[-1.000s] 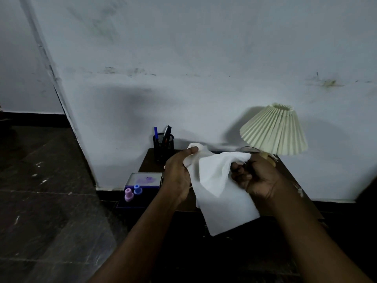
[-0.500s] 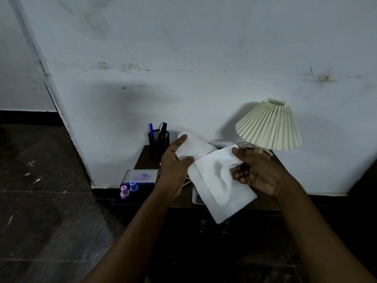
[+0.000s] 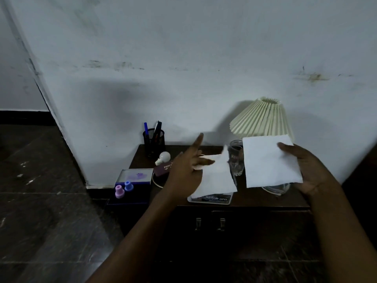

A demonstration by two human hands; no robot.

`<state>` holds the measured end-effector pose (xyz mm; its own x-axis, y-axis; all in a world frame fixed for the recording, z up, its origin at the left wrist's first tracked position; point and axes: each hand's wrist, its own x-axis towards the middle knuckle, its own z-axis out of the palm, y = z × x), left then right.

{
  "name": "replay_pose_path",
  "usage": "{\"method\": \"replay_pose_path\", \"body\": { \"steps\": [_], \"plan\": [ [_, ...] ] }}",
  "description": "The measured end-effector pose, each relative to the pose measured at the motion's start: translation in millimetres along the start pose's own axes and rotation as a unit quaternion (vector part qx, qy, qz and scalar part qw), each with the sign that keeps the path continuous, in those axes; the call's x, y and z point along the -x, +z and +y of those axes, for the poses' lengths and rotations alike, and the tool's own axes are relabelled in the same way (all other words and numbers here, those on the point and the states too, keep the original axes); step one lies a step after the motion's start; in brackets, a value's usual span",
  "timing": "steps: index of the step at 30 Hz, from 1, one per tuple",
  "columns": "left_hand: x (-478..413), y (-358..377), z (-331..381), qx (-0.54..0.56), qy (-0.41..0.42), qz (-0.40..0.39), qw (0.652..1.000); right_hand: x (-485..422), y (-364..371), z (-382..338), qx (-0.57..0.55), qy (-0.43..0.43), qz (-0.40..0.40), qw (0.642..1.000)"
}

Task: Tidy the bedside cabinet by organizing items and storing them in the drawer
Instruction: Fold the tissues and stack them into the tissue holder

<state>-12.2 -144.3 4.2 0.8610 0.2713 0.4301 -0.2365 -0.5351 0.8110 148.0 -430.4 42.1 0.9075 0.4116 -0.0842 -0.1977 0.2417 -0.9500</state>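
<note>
Pinching one tissue (image 3: 269, 162) in my right hand (image 3: 314, 172); left hand (image 3: 183, 172) on a second tissue (image 3: 216, 176), grip unclear. Either could knock over the glass (image 3: 236, 160) between, 12 o'clock.

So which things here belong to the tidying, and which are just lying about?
In the job: right hand holding a white tissue; left hand at a second tissue; cabinet; drawer handles.
Lying about: pen holder; light bulb; glass; lamp; blue box with two small bottles.
</note>
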Motion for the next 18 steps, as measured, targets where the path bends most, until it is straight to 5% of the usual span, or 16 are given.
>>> {"method": "replay_pose_path", "body": {
  "steps": [6,10,13,15,18],
  "plan": [
    [16,-16,-2,-0.048,0.014,-0.132,0.99,-2,3,2,-0.003,-0.078,0.052,0.996],
    [22,-29,-2,0.105,0.013,-0.123,0.987,1,17,3,0.009,-0.104,0.048,0.993],
    [15,-25,-4,0.195,-0.061,0.016,0.979,3,41,12,-0.01,-0.087,0.0,0.996],
    [7,-20,-11,0.092,-0.122,0.116,0.981,3,65,25,-0.007,-0.061,-0.049,0.997],
    [2,-16,-22,0.018,-0.186,0.08,0.979,1,96,47,0.133,-0.07,-0.083,0.985]
  ]
}}
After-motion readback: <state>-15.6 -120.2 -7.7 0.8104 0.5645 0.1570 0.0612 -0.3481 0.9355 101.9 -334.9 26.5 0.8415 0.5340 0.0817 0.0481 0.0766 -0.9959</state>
